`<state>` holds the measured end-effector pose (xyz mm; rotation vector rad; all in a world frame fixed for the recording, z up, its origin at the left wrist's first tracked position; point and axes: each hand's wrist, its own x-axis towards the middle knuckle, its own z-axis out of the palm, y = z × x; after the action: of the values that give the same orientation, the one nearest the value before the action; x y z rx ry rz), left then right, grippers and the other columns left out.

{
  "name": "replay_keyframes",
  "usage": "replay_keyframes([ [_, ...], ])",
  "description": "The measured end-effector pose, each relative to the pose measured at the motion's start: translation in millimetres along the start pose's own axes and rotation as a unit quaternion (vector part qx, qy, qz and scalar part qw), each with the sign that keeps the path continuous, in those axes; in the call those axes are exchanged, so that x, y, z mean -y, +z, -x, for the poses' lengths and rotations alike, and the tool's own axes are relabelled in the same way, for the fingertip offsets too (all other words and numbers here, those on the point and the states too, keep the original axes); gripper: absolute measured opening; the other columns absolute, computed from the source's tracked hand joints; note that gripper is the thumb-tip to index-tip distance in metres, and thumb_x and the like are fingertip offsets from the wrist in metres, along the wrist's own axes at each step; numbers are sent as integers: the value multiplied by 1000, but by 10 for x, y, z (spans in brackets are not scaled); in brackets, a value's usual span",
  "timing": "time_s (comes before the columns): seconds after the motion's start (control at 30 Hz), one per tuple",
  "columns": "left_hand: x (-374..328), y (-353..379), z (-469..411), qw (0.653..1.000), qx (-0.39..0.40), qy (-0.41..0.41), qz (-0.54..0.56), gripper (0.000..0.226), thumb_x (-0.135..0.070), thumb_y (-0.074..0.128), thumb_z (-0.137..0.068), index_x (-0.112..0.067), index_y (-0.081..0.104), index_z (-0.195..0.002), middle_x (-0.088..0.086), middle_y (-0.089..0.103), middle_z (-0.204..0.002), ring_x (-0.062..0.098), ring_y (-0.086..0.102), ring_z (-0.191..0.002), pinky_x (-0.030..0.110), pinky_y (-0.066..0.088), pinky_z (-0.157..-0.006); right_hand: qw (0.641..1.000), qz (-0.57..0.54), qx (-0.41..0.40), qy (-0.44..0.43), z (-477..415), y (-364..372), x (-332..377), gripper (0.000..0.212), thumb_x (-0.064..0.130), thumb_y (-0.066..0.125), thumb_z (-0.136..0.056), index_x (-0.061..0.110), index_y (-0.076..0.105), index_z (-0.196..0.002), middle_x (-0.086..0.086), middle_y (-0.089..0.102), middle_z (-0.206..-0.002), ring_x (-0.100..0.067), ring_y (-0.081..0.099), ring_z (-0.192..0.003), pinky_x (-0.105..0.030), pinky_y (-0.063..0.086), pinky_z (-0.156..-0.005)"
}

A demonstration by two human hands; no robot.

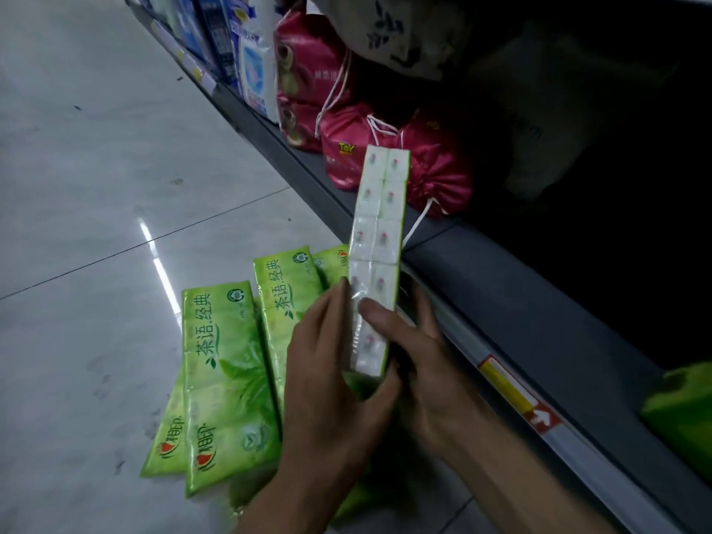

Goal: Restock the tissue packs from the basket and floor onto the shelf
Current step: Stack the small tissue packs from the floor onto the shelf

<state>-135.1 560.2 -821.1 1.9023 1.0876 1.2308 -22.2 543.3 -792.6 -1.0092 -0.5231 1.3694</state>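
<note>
Head view is showing both hands gripping one long tissue pack (379, 240) on edge, its white side with rows of small packets facing the camera and a green edge running along its right. Left hand (335, 383) is closing its fingers (335, 302) on the pack's left face near the lower end, with the thumb (379, 312) pressing across the white side. Right hand (435, 379) is wrapping around the lower end from behind and the right; its fingertips are lying hidden behind the pack, so the exact contact cannot be told. Pack is tilting slightly right at the top, its upper end rising in front of the shelf (501, 287) edge and overlapping the pink drawstring bags (435, 163) standing on the shelf.

Several green tissue packs (227, 383) are lying flat on the tiled floor (96, 186), overlapping one another, just left of and partly under the hands. Price strip (516, 395) with a yellow and red label is running along the shelf front. Another green pack (682, 410) appears to be sitting on the shelf at the far right, though the dark interior is making this uncertain. Blue and white packages (250, 63) are lining the shelf further back.
</note>
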Motion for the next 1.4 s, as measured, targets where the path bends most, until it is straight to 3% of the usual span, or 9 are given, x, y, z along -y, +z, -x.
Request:
replay_keyframes([
  [0.23, -122, -21, -18, 993, 107, 39, 19, 62, -41, 66, -92, -24, 53, -151, -9, 45, -158, 19, 42, -149, 31, 38, -118, 986, -143, -37, 80, -23, -355, 55, 35, 25, 68, -73, 9, 77, -104, -11, 66, -93, -26, 64, -83, -39, 48, -79],
  [0.33, -188, -3, -66, 991, 120, 3, 61, 50, -45, 67, -91, -29, 65, -139, -12, 53, -150, 17, 49, -143, 24, 42, -112, 975, -196, -37, 103, -19, -465, 72, 48, 29, 57, -80, 6, 73, -119, -15, 68, -103, -31, 63, -95, -43, 44, -94],
  [0.53, -240, 30, -209, 995, 83, -23, 48, 27, -31, 72, -91, -32, 75, -118, -16, 61, -125, 12, 62, -122, 24, 49, -99, 950, -285, -2, 127, 75, -592, 148, 63, 40, 41, -87, 1, 73, -125, -24, 70, -124, -40, 71, -103, -51, 59, -91],
  [0.7, -296, 71, -273, 995, 94, -11, 25, 25, -29, 76, -93, -31, 74, -117, -16, 57, -122, 10, 61, -119, 19, 48, -93, 947, -309, 15, 87, 207, -695, 162, 62, 40, 64, -78, 2, 73, -126, -26, 67, -132, -44, 71, -110, -55, 58, -90],
  [0.83, -333, 121, -264, 993, 119, -9, 18, 32, -32, 80, -89, -35, 72, -120, -13, 56, -122, 8, 62, -114, 12, 46, -88, 951, -302, -1, 65, 260, -777, 194, 70, 38, 73, -65, 3, 73, -126, -26, 66, -134, -45, 71, -108, -55, 60, -85],
  [0.93, -358, 158, -252, 991, 131, -18, 13, 36, -42, 81, -88, -42, 69, -121, -18, 56, -122, 4, 61, -113, 11, 46, -85, 955, -292, -14, 49, 264, -801, 259, 71, 30, 64, -67, 1, 68, -132, -27, 63, -138, -44, 67, -118, -55, 55, -98],
  [1.07, -402, 231, -259, 981, 176, -76, 43, 51, -58, 78, -78, -51, 65, -127, -24, 54, -125, 0, 61, -113, 25, 58, -82, 971, -236, -40, 13, 311, -876, 296, 70, 24, 61, -63, 0, 70, -128, -27, 63, -137, -44, 61, -128, -57, 44, -111],
  [1.2, -443, 281, -430, 956, 164, -188, 153, 72, -73, 81, -66, -57, 57, -132, -18, 66, -123, 4, 69, -110, 21, 61, -76, 981, -185, -47, 18, 389, -974, 341, 66, 23, 66, -52, 2, 78, -114, -28, 70, -125, -39, 72, -102, -52, 54, -95],
  [1.4, -250, 87, -1140, 961, 222, -119, 116, 112, -59, 88, -69, -55, 23, -159, -18, 41, -162, 3, 49, -140, 33, 50, -105, 984, -145, -59, 84, 545, -1197, 567, 83, 16, 88, -14, -8, 80, -93, -29, 75, -99, -39, 76, -77, -46, 64, -68],
])
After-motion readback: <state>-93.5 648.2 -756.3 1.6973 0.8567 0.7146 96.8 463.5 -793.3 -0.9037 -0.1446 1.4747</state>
